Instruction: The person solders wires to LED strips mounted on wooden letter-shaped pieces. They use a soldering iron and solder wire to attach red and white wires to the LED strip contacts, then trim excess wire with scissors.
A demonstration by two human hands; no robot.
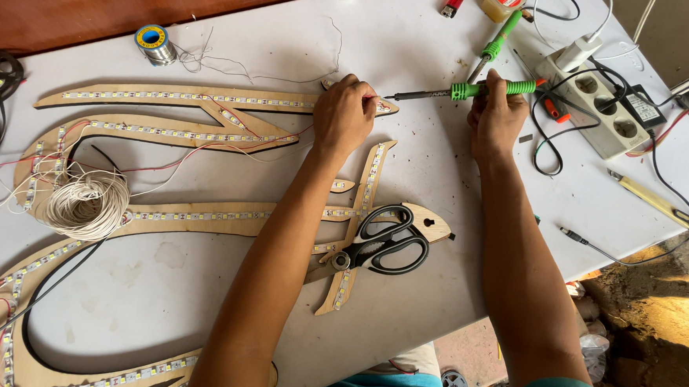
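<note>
My right hand point(496, 115) grips the green handle of a soldering iron point(476, 90), held level with its metal tip pointing left toward the end of a wooden shape. My left hand point(344, 115) presses down on that pointed end of the wooden cut-out shapes point(184, 97), which carry glued LED strips point(175, 133) and thin red wires. The iron's tip sits just right of my left fingers, at the strip's end.
Black-handled scissors point(385, 241) lie on the wood near the front. A white wire coil point(86, 202), a solder spool point(154, 42), a second green-handled tool point(496, 42), a white power strip point(599, 105) with cables, a red lighter point(454, 0) and a yellow tool point(649, 198) lie on the white table point(415, 40).
</note>
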